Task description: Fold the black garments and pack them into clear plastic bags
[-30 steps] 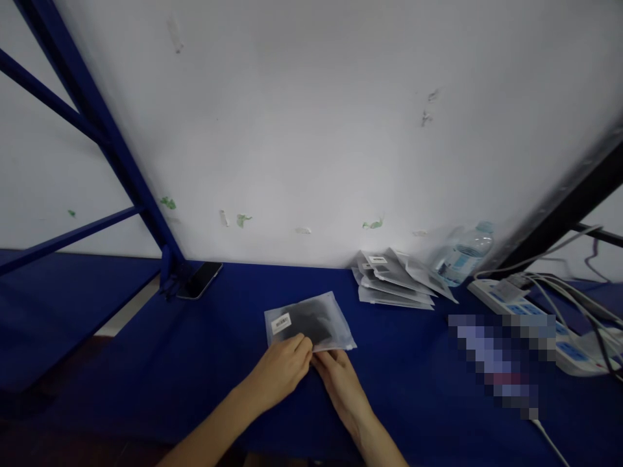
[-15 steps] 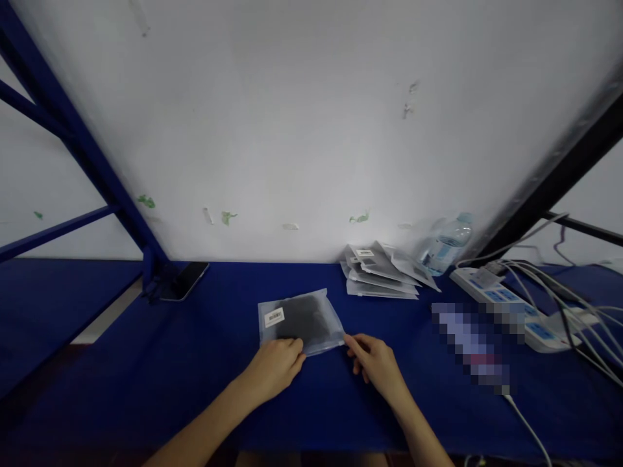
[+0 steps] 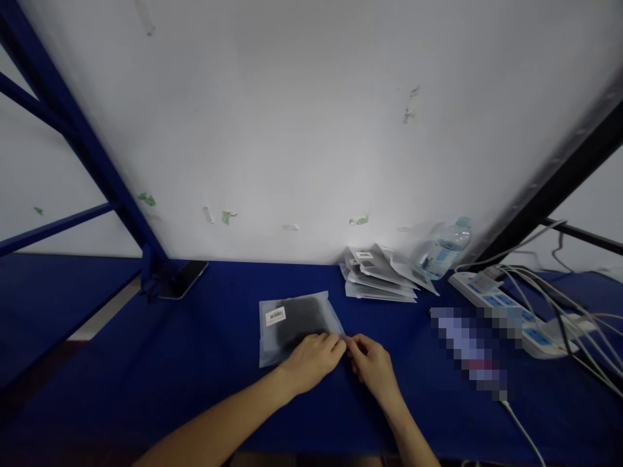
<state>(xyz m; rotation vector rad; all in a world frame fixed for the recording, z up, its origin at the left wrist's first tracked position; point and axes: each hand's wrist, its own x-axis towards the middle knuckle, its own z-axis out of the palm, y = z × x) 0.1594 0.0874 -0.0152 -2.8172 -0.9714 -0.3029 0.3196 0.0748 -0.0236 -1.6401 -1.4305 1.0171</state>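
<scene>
A frosted zip bag [image 3: 298, 318] with something dark inside and a white barcode label [image 3: 275, 316] lies flat before me. My left hand [image 3: 315, 358] is closed over the bag's near edge close to its right corner, hiding part of that edge. At the same corner, my right hand [image 3: 372, 364] pinches the bag between thumb and fingers. The two hands almost touch, and what lies between their fingertips is too small to make out.
Several similar frosted bags [image 3: 379, 277] are piled by the wall, next to a clear bottle [image 3: 446, 250]. At right are a power strip [image 3: 506, 311] with cables and a pixelated device [image 3: 467, 350] on a white cord. A phone [image 3: 185, 279] rests back left by the blue frame [image 3: 104, 175].
My left hand has slid right along the bag's near edge to my right hand, uncovering the bag's lower left corner. My right hand stays at the right corner.
</scene>
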